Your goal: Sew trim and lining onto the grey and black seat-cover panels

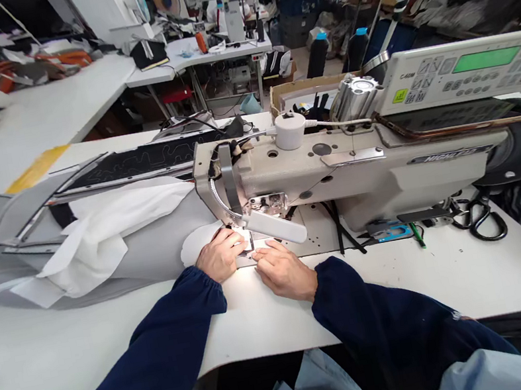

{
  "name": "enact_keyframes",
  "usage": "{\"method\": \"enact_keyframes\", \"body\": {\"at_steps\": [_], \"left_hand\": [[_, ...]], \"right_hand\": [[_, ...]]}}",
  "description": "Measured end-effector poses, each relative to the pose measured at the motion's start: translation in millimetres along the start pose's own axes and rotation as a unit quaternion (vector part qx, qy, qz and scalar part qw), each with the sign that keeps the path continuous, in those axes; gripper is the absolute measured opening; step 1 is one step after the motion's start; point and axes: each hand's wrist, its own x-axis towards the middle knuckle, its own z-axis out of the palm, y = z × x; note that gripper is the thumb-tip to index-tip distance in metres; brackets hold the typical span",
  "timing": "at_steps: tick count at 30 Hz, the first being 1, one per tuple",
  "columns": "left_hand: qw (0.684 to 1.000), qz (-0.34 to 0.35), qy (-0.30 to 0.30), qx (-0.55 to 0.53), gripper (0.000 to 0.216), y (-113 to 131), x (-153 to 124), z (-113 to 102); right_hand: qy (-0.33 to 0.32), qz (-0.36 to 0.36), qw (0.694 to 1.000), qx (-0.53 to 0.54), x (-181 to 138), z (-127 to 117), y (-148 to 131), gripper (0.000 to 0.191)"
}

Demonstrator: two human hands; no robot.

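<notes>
A beige industrial sewing machine [337, 171] stands across the white table [407, 283]. Both my hands rest under its needle area on a small white fabric piece [196, 243]. My left hand [219, 254] lies curled on the fabric, fingers pressed together near the presser foot. My right hand [281, 270] lies flat beside it, fingers stretched toward the needle and pressing the fabric down. A large grey and white fabric bundle [98, 244] trails off to the left. Dark blue sleeves cover both arms.
A control panel [465, 70] with a green screen sits on top of the machine at right. Black scissors [484, 219] lie right of the machine base. A lamp arm [273, 226] hangs over the needle. Another sewing station [217, 7] stands behind.
</notes>
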Motion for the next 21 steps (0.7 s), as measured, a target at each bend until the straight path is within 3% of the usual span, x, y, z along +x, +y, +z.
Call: {"method": "enact_keyframes", "body": {"at_steps": [5,14,18,21], "left_hand": [[0.999,-0.002,0.035,-0.030,0.037,1,-1,4],[0.993,-0.012,0.081,-0.083,0.031,0,-2,7],[0.992,-0.041,0.059,-0.107,0.023,5,-7,2],[0.993,-0.017,0.043,-0.107,0.024,4,-12,1]], "right_hand": [[0.023,0.052,0.998,0.029,5,-8,1,0.023],[-0.004,-0.010,1.000,0.009,10,3,3,0.020],[-0.007,-0.026,1.000,-0.012,8,7,3,0.019],[-0.001,-0.028,1.000,-0.014,8,8,2,0.017]]}}
